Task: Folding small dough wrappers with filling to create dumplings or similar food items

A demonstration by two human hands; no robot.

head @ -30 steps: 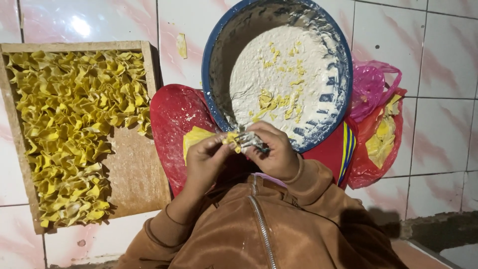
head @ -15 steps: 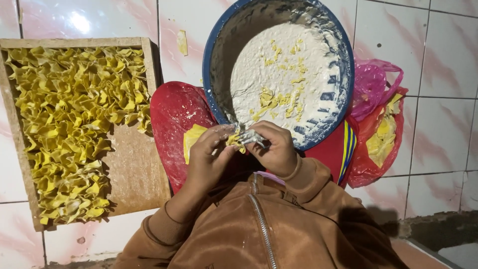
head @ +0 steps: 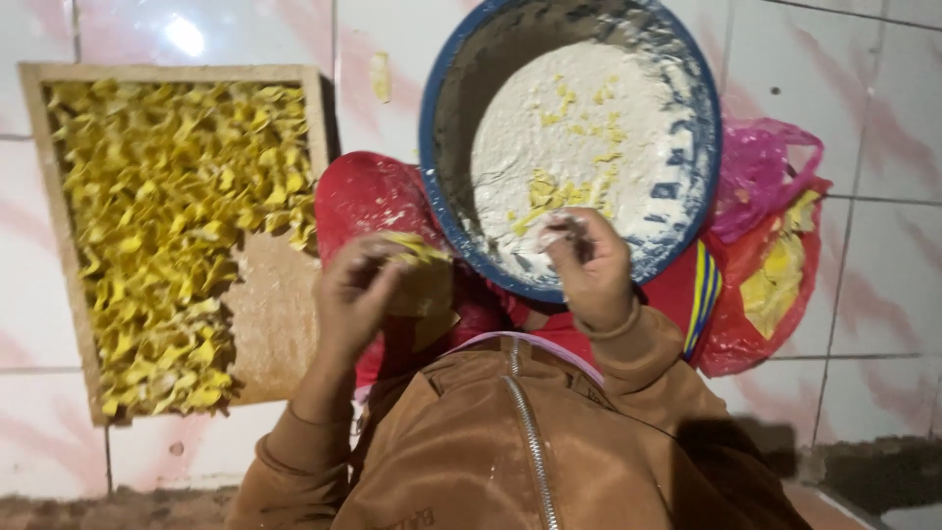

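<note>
Head view was taken looking down on a tiled floor [head: 392,59], and the scene was laid out from left to right as follows. At the far left a shallow wooden tray [head: 275,314] was set flat, most of it covered by small folded yellow dough pieces [head: 167,236] spread in a single loose layer, seemingly so that they would not stick together; its near right corner was left bare. Just beside the tray the left hand [head: 358,294] was held with fingers curled around a yellow dough piece [head: 417,247], pinched between fingertips above a red plastic sheet [head: 368,196] that was spread beneath. The two hands were held apart, each closed on its own thing. The right hand [head: 589,270] was raised at the near rim of a big blue bowl [head: 706,196] and was closed on something small, pale and floury whose kind could not be told. Flour [head: 579,147] with yellow scraps was heaped inside the bowl, which was placed within easy reach. Brown zipped sleeves were seen below. At the far right, crumpled pink and red plastic bags [head: 775,226] holding more yellow dough were tucked against the bowl
</note>
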